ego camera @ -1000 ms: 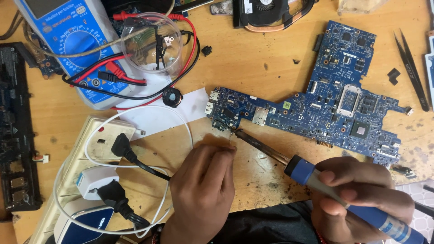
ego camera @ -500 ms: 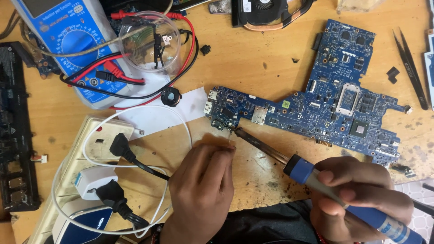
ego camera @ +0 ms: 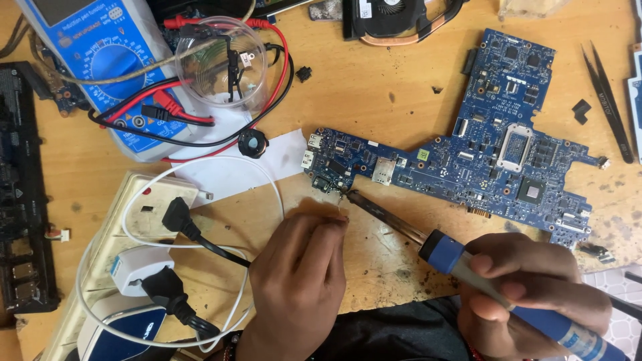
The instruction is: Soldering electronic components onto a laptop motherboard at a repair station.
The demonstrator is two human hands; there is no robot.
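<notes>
Two hands at the blue circuit board (ego camera: 495,157), which lies flat on the wooden bench (ego camera: 388,87). Far left: black keyboard part (ego camera: 20,194); blue multimeter (ego camera: 107,67) with red and black leads; cream power strip (ego camera: 120,267) with black plugs and a white adapter in it. Clear plastic cup (ego camera: 224,63) stands upright beside the meter, a small black clip-like part inside; contents otherwise unclear.

Left hand (ego camera: 297,287) has its fingers pinched together on something thin, probably solder wire, fed to the board's lower-left edge. Can't make out the wire itself.

Right hand (ego camera: 531,294) is wrapped tight round the blue-handled soldering iron (ego camera: 468,267), tip touching that same edge.

My take: keep the iron tip on the pad, feed solder to the joint, short dwell, brace both wrists on the bench.

Far right: black tweezers (ego camera: 608,103), well apart.
</notes>
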